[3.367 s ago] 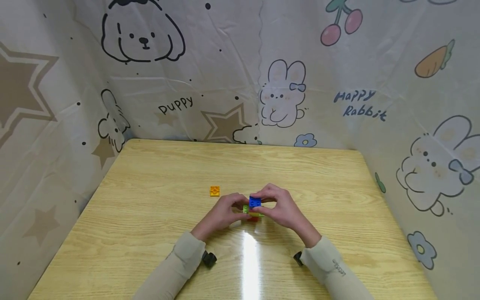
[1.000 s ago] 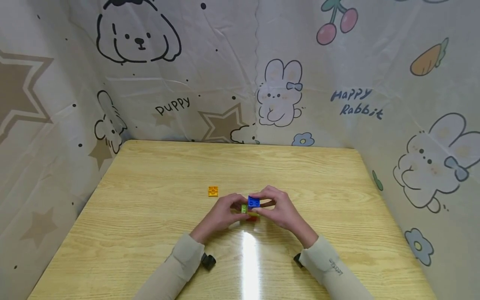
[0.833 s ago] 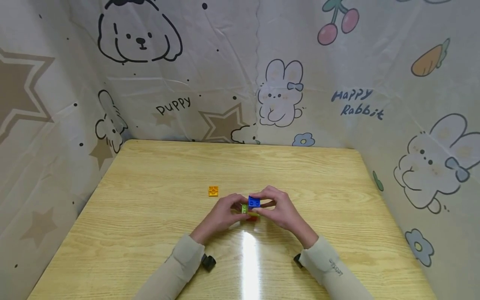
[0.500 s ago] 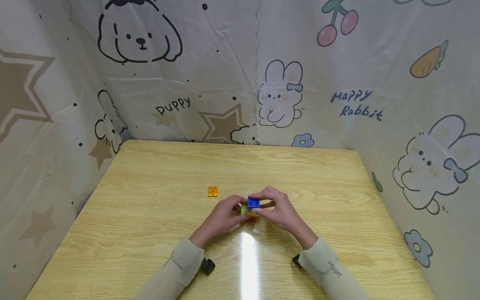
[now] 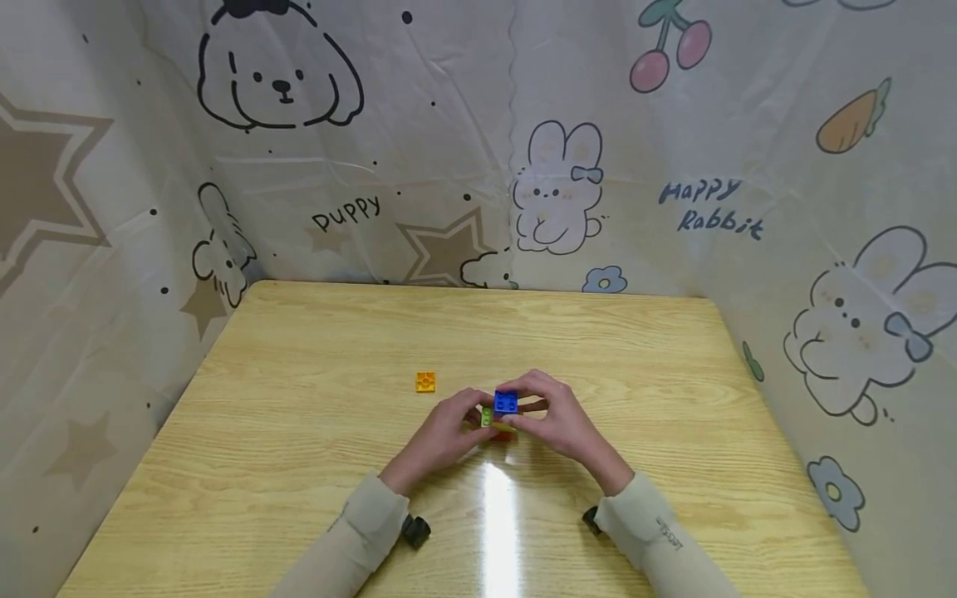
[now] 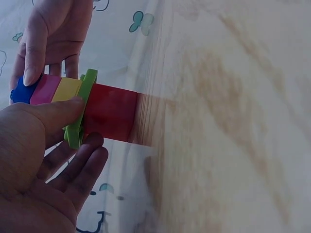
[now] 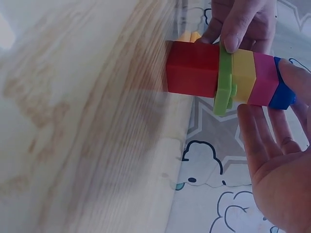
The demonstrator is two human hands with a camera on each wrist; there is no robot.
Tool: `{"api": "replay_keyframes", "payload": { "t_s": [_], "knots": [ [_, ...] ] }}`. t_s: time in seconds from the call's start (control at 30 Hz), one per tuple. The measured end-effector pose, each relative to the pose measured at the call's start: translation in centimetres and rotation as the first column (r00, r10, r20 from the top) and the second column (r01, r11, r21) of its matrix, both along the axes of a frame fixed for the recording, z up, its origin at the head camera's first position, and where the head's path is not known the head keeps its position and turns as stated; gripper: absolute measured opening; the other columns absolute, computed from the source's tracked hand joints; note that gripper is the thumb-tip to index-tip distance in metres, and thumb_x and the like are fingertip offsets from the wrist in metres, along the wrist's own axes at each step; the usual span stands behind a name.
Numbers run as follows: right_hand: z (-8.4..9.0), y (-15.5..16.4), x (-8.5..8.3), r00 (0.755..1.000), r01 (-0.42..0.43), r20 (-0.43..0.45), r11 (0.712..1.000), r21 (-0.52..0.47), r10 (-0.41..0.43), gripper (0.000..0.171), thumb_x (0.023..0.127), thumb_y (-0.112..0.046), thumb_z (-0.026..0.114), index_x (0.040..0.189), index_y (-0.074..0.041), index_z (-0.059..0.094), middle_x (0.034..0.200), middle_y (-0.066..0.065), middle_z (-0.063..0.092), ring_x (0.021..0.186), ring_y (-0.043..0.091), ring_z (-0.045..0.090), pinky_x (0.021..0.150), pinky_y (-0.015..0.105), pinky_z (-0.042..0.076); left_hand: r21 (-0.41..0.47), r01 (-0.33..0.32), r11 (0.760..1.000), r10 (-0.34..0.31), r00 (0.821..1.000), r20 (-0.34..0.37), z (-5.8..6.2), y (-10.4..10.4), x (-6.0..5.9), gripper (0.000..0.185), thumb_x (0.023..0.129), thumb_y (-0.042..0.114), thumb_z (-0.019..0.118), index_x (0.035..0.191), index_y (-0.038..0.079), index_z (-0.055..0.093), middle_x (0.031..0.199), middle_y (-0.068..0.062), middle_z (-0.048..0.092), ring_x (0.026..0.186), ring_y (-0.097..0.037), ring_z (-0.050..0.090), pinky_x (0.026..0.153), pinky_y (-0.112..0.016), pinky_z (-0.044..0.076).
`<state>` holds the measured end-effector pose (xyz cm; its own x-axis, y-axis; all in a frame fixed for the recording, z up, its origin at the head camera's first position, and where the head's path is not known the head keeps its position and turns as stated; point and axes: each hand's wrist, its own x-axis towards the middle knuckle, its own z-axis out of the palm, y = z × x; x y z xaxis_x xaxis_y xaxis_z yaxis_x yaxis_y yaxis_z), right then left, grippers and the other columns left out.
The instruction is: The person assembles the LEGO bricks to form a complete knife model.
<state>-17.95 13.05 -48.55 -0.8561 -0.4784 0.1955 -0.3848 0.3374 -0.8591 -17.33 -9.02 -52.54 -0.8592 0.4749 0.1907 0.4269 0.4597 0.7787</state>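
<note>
A tower of toy building bricks stands on the table between both hands. Its red brick (image 7: 193, 68) is lowest, touching the wood. Above come a light green plate (image 6: 80, 109) that sticks out to the sides, a yellow brick (image 7: 243, 76), a pink brick (image 7: 265, 78) and, on top, a blue brick (image 5: 506, 402) with studs upward. With thumb and fingers, my left hand (image 5: 441, 428) grips the tower around the green plate and yellow brick. My right hand (image 5: 553, 415) pinches the blue brick, its thumb on the near side. Both hands partly hide the tower in the head view.
An orange square brick (image 5: 425, 382) lies on the wooden table (image 5: 336, 332), behind and left of the tower. Printed cloth (image 5: 449, 100) hangs along the back and sides. Black wrist cameras sit at both cuffs, the left camera (image 5: 416, 531) showing more.
Both hands keep their hold in nearly the same place. The blue brick's top now shows more studs than half a second ago. The orange brick has stayed put.
</note>
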Motion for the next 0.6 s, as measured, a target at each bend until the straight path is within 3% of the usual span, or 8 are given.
{"api": "replay_keyframes", "payload": {
  "t_s": [0.2,0.37,0.6],
  "knots": [
    [0.0,0.3,0.0,1.000,0.004,-0.002,1.000,0.000,-0.004,0.042,0.082,-0.027,0.076,0.122,-0.028,0.063,0.109,-0.006,0.062,0.101,0.021,0.064,0.083,0.048,0.055,0.010,0.014,1.000,-0.014,1.000,-0.004,-0.1,0.0,0.0,0.034,0.087,0.020,0.073,0.118,0.022,0.060,0.109,0.007,0.060,0.087,-0.009,0.061,0.079,-0.029,0.055],
    [-0.1,0.5,-0.2,1.000,-0.016,-0.003,1.000,0.000,0.016,0.043,0.083,-0.027,0.076,0.123,-0.019,0.064,0.111,-0.005,0.062,0.101,0.022,0.064,0.083,0.049,0.055,0.023,0.018,1.000,-0.018,1.000,0.004,0.0,0.0,-0.1,0.034,0.086,0.021,0.073,0.118,0.022,0.060,0.108,0.006,0.060,0.087,-0.010,0.061,0.079,-0.028,0.055],
    [-0.6,1.2,-0.1,0.998,0.011,0.056,0.997,0.070,-0.015,0.042,0.082,-0.023,0.077,0.122,-0.023,0.064,0.110,-0.004,0.061,0.104,0.024,0.063,0.086,0.042,0.055,0.015,0.017,1.000,-0.017,1.000,0.026,0.2,0.0,-0.1,0.033,0.087,0.021,0.072,0.117,0.023,0.060,0.108,0.007,0.060,0.089,-0.010,0.061,0.080,-0.030,0.055]
  ]
}}
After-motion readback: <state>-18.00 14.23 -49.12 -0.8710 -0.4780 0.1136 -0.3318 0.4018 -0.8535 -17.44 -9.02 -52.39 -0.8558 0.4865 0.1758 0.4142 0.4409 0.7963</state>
